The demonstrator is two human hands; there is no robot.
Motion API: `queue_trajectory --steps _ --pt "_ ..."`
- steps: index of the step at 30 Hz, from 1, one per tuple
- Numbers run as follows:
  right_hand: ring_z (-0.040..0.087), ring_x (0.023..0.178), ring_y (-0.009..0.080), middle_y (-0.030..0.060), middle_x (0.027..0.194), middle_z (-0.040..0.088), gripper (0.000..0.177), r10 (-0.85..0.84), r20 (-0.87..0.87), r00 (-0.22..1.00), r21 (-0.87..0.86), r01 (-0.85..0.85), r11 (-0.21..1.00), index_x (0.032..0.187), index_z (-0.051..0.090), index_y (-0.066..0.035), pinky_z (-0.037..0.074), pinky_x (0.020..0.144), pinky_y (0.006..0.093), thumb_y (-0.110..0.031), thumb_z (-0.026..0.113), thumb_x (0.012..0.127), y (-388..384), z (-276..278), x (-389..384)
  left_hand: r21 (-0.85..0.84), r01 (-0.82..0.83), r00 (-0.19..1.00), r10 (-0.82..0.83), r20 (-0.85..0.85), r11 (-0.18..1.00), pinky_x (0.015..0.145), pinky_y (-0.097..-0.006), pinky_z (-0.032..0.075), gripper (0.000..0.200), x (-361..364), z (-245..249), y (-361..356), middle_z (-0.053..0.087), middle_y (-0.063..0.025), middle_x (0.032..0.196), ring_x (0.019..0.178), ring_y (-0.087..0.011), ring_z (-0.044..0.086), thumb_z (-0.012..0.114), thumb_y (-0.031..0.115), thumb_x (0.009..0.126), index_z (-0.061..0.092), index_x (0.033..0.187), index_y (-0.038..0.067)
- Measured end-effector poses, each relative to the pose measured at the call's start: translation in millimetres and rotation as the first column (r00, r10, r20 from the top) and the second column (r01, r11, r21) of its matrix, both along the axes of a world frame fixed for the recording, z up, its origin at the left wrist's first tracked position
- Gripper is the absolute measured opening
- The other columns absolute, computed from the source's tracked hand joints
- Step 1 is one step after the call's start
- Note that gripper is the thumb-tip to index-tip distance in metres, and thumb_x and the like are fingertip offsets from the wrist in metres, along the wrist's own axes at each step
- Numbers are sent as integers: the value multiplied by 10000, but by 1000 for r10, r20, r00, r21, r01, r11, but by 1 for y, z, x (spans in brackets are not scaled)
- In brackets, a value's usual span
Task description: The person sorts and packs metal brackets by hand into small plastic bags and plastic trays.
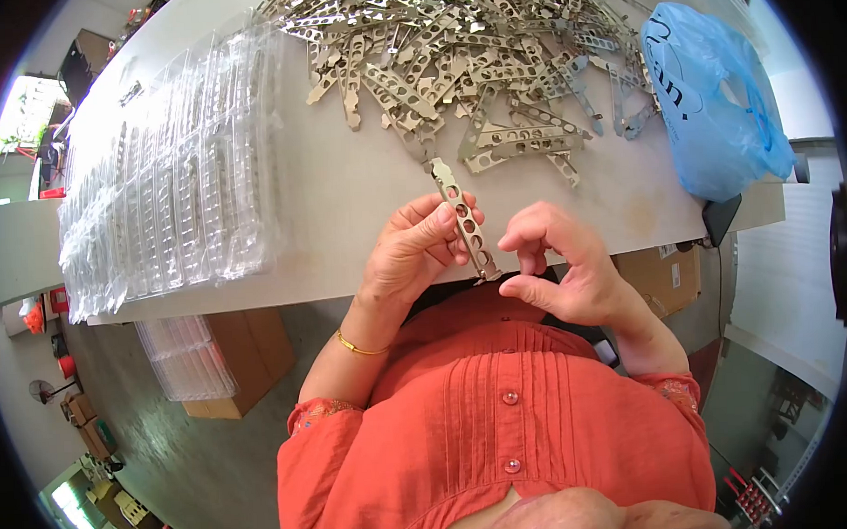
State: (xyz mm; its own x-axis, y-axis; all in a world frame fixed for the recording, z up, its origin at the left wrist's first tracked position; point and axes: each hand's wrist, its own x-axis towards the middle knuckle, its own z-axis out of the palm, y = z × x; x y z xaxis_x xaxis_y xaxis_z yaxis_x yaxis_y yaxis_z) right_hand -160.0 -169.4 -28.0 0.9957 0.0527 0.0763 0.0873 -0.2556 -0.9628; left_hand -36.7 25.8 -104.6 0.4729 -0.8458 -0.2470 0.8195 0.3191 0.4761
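My left hand [409,249] is closed around a thin, perforated metal bracket [469,227], thumb on its face. The bracket has a row of round holes, a notched upper end and a bent lower end, and tilts from upper left to lower right. To its right, my right hand [573,270] is open, with thumb and fingertips curved apart near the bracket's lower end. No object shows between those fingers. Beyond both hands lies a large loose pile of similar metal brackets [454,63], with a few at its near edge.
Clear plastic trays [182,170], in film, stand on the table [337,188] at left. A blue plastic bag [711,96] sits at right, beside a dark flat object [720,219]. Below the table are a cardboard box [249,350] and more clear trays [186,359].
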Motion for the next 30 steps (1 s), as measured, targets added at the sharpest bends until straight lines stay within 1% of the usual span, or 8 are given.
queue_trajectory --steps 7,10,13,15,17,19,23,30 --pt "575 743 104 34 1002 597 253 72 135 988 -117 -56 992 997 651 -85 484 648 263 -8 797 806 8 -13 0 -47 20 1000 -20 16 999 677 -283 573 290 1 -2 -2 716 -134 1037 815 -154 681 661 175 972 655 1190 -17" --pt "572 740 80 18 949 596 173 90 0 996 34 -90 995 982 659 -71 476 653 242 -36 769 854 1 -6 0 -38 60 997 -59 44 997 647 -287 565 289 -1 -1 0 709 -134 1017 775 -153 670 676 187 959 653 1170 -9" --pt "564 746 51 0 923 596 153 -100 20 995 98 97 990 1025 647 -43 470 670 216 -81 735 906 -10 -11 5 -3 132 990 -131 60 991 618 -289 557 294 -3 5 0 701 -140 995 728 -152 655 704 203 937 655 1133 -9" --pt "544 752 30 -10 934 591 206 -206 -221 953 276 264 924 1098 622 -18 464 685 200 -105 710 933 -11 -6 11 22 180 981 -181 64 983 615 -285 553 293 -5 7 -2 702 -147 987 718 -155 650 721 201 923 663 1109 -18" --pt "589 761 41 9 955 629 267 -186 -209 960 272 239 932 1173 595 -8 486 695 217 -85 697 938 -11 -3 15 -45 238 960 -228 162 970 602 -278 545 304 -7 8 -6 707 -159 971 700 -160 642 751 205 897 675 1070 -33" --pt "632 870 92 30 989 643 308 54 -339 939 419 99 903 1215 579 -17 513 806 252 -79 693 936 -10 12 20 -11 262 951 -256 171 965 599 -282 545 296 -10 10 -5 707 -167 958 693 -170 646 761 193 884 680 1048 -40" --pt "683 826 151 67 913 646 174 227 -246 942 633 -21 774 1084 583 13 567 746 296 30 657 927 -13 -8 19 29 376 901 -373 223 926 639 -281 528 260 -9 12 -7 725 -138 954 695 -151 638 769 156 874 709 1043 -32" --pt "680 823 126 67 891 668 139 197 -154 968 455 -108 884 1075 578 16 549 747 266 -28 639 958 -21 -3 11 74 351 899 -358 251 933 857 -320 550 269 -12 22 -8 728 -128 984 905 -190 685 779 132 864 710 1064 -34"
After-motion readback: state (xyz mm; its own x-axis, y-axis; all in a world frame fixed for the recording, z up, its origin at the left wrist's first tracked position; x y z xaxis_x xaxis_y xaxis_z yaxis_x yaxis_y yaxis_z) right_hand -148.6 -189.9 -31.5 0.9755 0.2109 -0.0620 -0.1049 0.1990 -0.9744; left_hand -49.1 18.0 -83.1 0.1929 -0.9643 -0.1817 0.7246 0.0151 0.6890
